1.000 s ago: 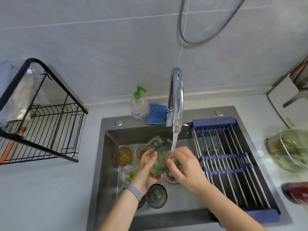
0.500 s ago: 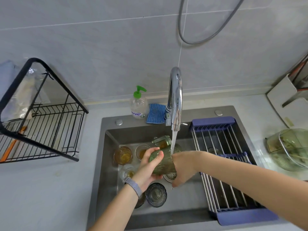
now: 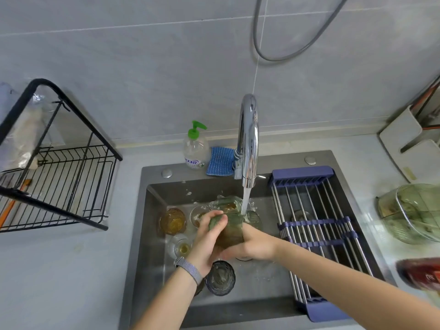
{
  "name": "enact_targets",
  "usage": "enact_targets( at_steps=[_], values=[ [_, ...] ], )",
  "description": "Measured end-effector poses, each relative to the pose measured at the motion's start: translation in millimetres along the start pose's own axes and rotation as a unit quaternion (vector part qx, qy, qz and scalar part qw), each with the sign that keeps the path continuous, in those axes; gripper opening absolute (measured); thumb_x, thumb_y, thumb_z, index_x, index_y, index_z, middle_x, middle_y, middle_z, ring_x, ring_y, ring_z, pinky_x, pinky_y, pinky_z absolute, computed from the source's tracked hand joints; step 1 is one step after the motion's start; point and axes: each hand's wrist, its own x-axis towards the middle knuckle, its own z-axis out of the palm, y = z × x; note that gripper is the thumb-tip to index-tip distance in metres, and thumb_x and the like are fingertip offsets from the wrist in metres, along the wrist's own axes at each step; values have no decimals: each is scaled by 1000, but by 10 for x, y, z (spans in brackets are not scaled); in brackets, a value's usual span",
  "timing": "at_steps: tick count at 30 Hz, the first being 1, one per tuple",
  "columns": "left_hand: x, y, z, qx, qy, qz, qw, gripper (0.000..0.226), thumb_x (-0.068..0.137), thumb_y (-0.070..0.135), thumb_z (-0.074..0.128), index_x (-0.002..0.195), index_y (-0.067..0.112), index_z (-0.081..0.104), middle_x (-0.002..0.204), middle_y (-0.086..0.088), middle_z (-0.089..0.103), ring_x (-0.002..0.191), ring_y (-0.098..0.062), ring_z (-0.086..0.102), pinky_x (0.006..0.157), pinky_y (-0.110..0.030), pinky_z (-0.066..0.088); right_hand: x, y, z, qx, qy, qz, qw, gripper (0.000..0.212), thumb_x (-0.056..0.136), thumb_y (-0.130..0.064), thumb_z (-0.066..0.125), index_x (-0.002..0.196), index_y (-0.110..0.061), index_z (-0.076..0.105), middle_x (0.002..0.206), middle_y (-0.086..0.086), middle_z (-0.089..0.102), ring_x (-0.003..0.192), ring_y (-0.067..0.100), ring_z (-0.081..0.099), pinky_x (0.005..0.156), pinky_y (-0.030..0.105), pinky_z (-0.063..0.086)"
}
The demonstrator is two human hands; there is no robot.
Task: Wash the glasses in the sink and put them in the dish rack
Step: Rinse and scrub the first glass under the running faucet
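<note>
1. Green glass (image 3: 229, 231) sits over the sink (image 3: 152, 234) basin, tilted on its side under the faucet (image 3: 248, 141); the water stream (image 3: 245, 201) hits its upper end and splashes.
2. Left hand (image 3: 207, 239) grips the glass from the left side, fingers curled over its top (grey wristband (image 3: 188, 270) on that wrist).
3. Right hand (image 3: 254, 244) grips the glass from the right and below, fingers wrapped under it; fingertips are hidden behind the glass.
4. More glasses in the basin: amber glass (image 3: 172, 221) at left, a second green glass (image 3: 226, 203) just behind the held one, a small clear glass (image 3: 181, 246) with yellowish liquid beside the left hand, a dark blue glass (image 3: 220, 277) near the left wrist.
5. Roll-up drying rack (image 3: 316, 234) with purple ends spans the right part of the sink; no glasses rest on it.
6. Black wire dish rack (image 3: 59, 177) stands on the counter, well apart to the left of the sink.
7. Soap bottle (image 3: 195, 148) with green pump and blue cloth (image 3: 220, 161) sit on the sink's back ledge, left of the faucet base.
8. Green glass bowl (image 3: 414, 210) on the right counter; a red item (image 3: 421, 275) near it is blurred.
</note>
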Motion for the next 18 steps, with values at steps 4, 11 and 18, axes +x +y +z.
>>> enact_targets(
  at_steps=[4,11,18],
  values=[
    [2,57,-20,21,-10,-4,1000,19,87,29,68,105,28,61,111,-8,64,95,-25,64,64,-35,54,-24,-21,8,-38,2,-36,999,33,82,-13,70,112,-5,60,107,9,67,98,20,65,90,40,53],
    [-3,113,-55,11,-4,-37,999,26,89,27,68,110,19,55,108,-7,58,89,-29,61,57,-36,49,-74,-12,-259,-788,-35,-89,609,36,75,-28,74,109,-20,73,120,-5,66,128,16,50,111,28,38],
    [61,311,-152,-86,36,-59,994,25,84,33,69,104,24,57,116,-12,55,91,-33,55,50,-28,44,-48,25,-495,-437,15,-86,895,38,90,-30,63,125,-14,59,132,2,57,125,14,46,107,23,36]
  ],
)
